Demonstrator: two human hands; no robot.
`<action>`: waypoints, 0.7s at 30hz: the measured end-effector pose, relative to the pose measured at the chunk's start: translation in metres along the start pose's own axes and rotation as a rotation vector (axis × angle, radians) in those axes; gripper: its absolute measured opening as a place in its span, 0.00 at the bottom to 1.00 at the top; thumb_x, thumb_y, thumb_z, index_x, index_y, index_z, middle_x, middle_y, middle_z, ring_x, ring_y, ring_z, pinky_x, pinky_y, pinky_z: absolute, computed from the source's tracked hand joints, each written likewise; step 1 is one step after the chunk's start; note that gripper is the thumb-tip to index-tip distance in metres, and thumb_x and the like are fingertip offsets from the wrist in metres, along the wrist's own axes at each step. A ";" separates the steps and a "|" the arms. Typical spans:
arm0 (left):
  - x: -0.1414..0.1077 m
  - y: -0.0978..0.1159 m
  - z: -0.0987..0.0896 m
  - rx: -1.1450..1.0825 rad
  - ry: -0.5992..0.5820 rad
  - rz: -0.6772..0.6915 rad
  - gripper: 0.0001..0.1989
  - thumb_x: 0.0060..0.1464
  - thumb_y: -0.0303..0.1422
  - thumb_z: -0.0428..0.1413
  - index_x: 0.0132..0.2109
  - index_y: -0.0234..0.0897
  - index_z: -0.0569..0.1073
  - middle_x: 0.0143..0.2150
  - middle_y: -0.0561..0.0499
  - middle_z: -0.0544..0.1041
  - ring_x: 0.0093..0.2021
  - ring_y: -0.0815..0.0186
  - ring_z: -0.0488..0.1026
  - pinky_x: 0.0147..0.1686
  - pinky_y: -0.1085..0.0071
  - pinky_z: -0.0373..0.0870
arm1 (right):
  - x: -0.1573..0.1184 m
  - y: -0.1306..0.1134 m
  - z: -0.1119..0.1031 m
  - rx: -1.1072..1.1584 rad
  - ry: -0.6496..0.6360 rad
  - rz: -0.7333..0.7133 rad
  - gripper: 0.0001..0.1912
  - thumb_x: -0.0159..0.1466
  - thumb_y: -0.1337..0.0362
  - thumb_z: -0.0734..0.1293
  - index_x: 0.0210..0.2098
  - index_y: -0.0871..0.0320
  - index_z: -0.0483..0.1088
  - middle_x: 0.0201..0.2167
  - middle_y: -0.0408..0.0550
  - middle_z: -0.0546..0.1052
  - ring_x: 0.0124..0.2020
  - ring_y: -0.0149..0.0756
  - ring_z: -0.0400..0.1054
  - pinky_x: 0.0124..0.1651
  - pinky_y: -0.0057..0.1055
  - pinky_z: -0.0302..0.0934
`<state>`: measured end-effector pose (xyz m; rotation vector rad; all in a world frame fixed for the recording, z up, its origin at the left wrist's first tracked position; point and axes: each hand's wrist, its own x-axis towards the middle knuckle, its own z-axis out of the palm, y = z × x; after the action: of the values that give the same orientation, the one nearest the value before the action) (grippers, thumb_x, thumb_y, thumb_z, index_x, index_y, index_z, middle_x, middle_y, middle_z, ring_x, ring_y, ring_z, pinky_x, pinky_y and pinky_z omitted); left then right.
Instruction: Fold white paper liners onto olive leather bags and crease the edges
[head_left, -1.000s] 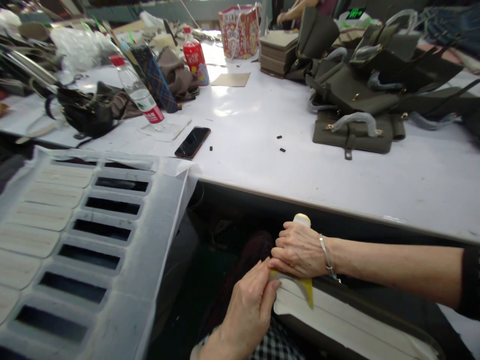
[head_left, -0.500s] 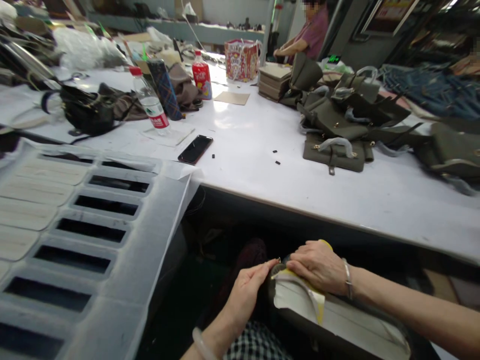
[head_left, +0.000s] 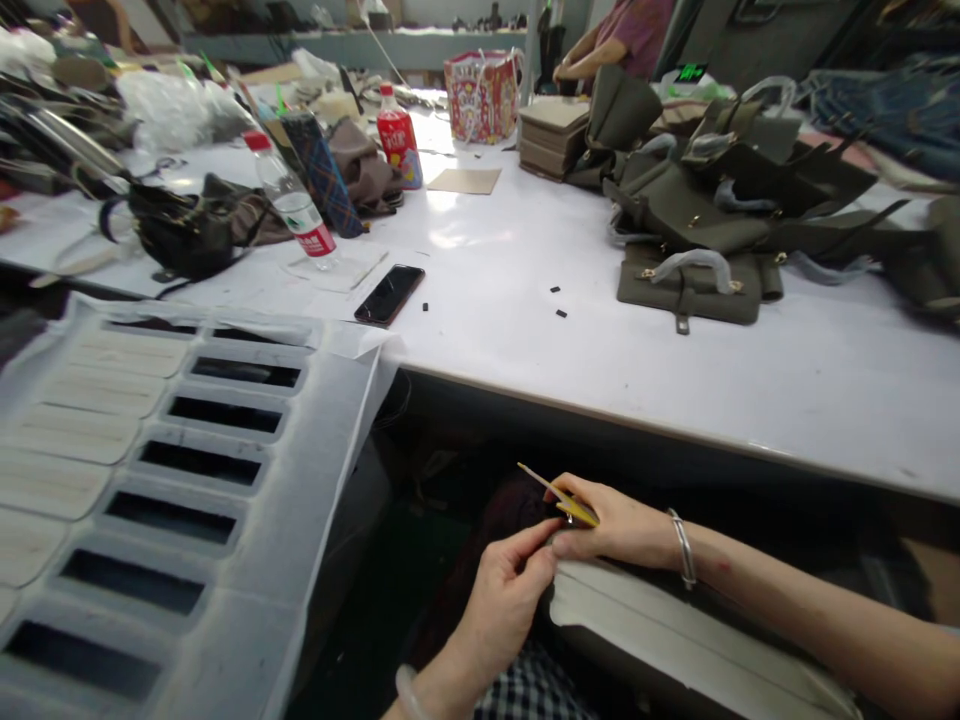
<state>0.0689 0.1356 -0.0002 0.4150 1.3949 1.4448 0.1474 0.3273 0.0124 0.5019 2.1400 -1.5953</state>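
A dark olive bag (head_left: 637, 655) with a pale grey side panel (head_left: 660, 620) lies across my lap. At its near-left corner, my left hand (head_left: 510, 580) is closed, thumb and forefinger pinching the edge. My right hand (head_left: 611, 525) is closed around a thin yellow strip (head_left: 577, 512), whose pointed end sticks out up and to the left. Its thumb rests against the same corner of the bag, so the fingertips of both hands nearly meet. A small shiny metal bit shows between them; its shape is too small to make out.
To the left stands a pale slotted plastic rack (head_left: 315, 480) with grey panels. On the white table (head_left: 487, 330) lie a phone (head_left: 390, 294), a water bottle (head_left: 307, 225), a red bottle (head_left: 399, 138) and a heap of olive bags (head_left: 690, 285). A person (head_left: 622, 45) works behind.
My right hand has turned and lifted the yellow strip off the pale panel, so it now points up-left. Both hands have come together at the bag's corner. The view has shifted slightly.
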 end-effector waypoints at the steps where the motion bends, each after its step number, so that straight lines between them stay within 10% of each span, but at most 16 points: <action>1: -0.001 0.000 0.001 0.015 0.010 0.009 0.20 0.61 0.38 0.55 0.58 0.38 0.75 0.52 0.46 0.80 0.51 0.53 0.76 0.52 0.63 0.70 | 0.002 0.000 0.002 -0.004 0.008 0.004 0.27 0.56 0.47 0.71 0.48 0.58 0.67 0.37 0.45 0.73 0.37 0.37 0.64 0.36 0.30 0.58; 11: 0.002 -0.009 -0.001 -0.007 0.034 -0.011 0.20 0.61 0.41 0.56 0.56 0.36 0.76 0.55 0.46 0.78 0.58 0.53 0.72 0.57 0.62 0.66 | 0.002 -0.007 0.004 -0.046 0.109 0.040 0.27 0.54 0.47 0.73 0.46 0.57 0.70 0.33 0.44 0.75 0.35 0.39 0.68 0.35 0.31 0.60; 16: -0.006 -0.057 -0.006 -0.472 0.201 -0.443 0.28 0.59 0.53 0.53 0.55 0.34 0.75 0.58 0.42 0.75 0.58 0.56 0.72 0.61 0.64 0.62 | -0.060 -0.025 -0.005 0.003 0.431 -0.009 0.45 0.50 0.47 0.77 0.61 0.53 0.60 0.49 0.50 0.74 0.48 0.47 0.69 0.49 0.39 0.64; 21: 0.005 -0.092 0.010 -0.539 0.171 -0.691 0.29 0.61 0.52 0.49 0.51 0.28 0.75 0.47 0.36 0.79 0.46 0.54 0.77 0.52 0.60 0.69 | -0.130 -0.029 0.037 0.419 0.840 -0.048 0.35 0.43 0.55 0.82 0.45 0.55 0.67 0.41 0.48 0.76 0.41 0.44 0.71 0.40 0.34 0.68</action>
<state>0.1137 0.1253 -0.0806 -0.5042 1.0564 1.2091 0.2461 0.2791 0.0958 1.4811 2.3399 -2.1229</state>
